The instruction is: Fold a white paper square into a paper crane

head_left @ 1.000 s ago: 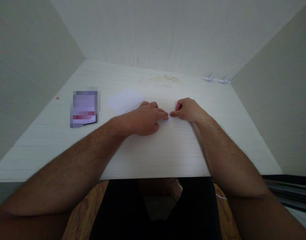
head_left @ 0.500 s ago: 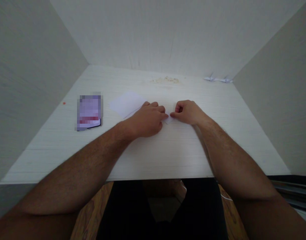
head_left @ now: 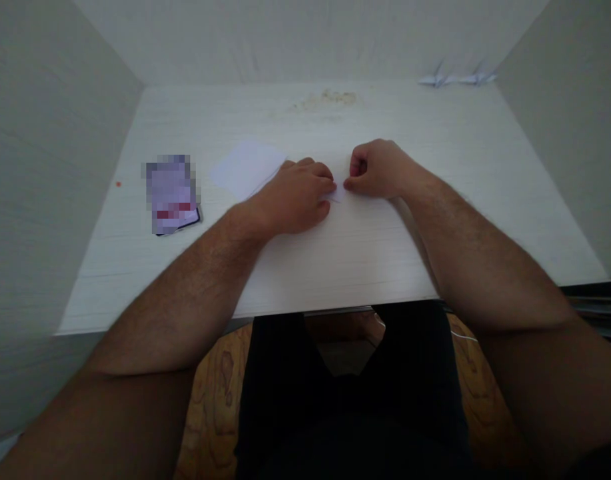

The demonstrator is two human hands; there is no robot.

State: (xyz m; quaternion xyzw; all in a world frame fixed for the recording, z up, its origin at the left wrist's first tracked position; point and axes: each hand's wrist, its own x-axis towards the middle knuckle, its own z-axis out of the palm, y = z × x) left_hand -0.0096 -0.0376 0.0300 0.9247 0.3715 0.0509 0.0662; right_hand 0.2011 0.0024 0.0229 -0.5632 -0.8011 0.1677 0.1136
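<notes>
My left hand [head_left: 300,195] rests on the white table [head_left: 335,267], its fingers curled and closed over a small folded white paper [head_left: 338,191]. Part of that paper shows between the two hands. Just to the right, my right hand [head_left: 378,169] is closed, with thumb and index finger pinched at the paper's right edge. A larger white sheet [head_left: 248,165] lies flat behind and left of my left hand, partly covered by it.
A phone [head_left: 174,193] with a blurred screen lies at the left. Two folded paper birds [head_left: 439,80] stand at the back right by the wall. Crumbs or stains [head_left: 338,98] mark the rear of the table. Walls enclose the back and both sides.
The view has tilted down and turned a little, so the table sits higher in it. Both hands keep nearly the same pose on the small paper.
</notes>
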